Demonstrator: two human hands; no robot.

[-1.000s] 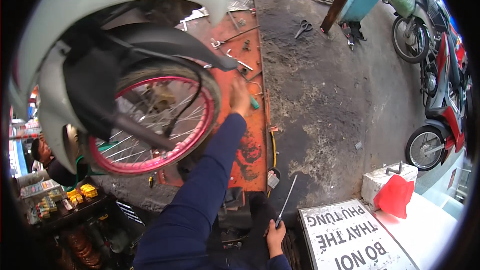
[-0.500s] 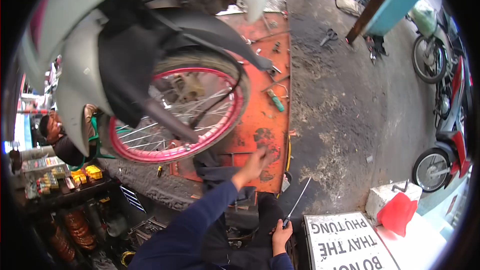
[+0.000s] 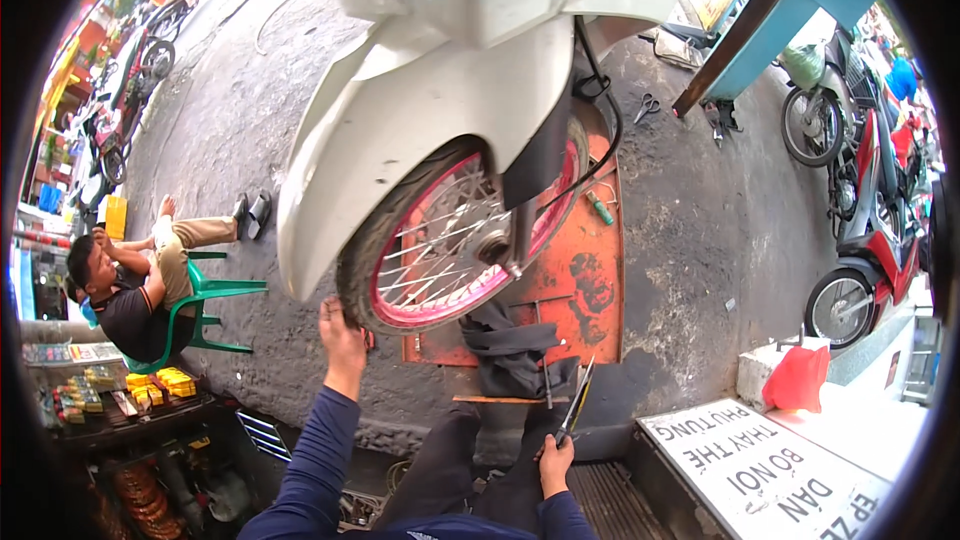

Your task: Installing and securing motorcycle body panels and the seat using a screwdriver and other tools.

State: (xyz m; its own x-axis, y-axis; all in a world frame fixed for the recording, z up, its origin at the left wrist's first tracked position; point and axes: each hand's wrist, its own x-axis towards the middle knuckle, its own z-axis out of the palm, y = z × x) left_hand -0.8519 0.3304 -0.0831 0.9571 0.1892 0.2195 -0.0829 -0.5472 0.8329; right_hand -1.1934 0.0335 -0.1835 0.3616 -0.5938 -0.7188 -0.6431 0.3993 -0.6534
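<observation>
At the near-left edge of the front wheel (image 3: 490,246), my left hand (image 3: 342,345) is raised, its fingers loosely extended and slightly parted toward the tyre (image 3: 357,285); the fingertips meet its outline, though I cannot tell whether they press on the rubber. The wheel, with its pink rim (image 3: 432,318), sits just beyond that hand and to its right, beneath the white bodywork (image 3: 400,130). My right hand (image 3: 555,462) is well apart from the wheel, on its near side and toward its right, closed around the dark handle of a long thin tool (image 3: 577,402) whose shaft points away from me. Just on the wheel's near side, a dark cloth (image 3: 505,340) lies bunched over the edge of the orange platform (image 3: 590,325). A green-handled tool (image 3: 600,208) lies to the wheel's right. Well off to its left, a person (image 3: 135,285) sits on a green chair (image 3: 225,288).
</observation>
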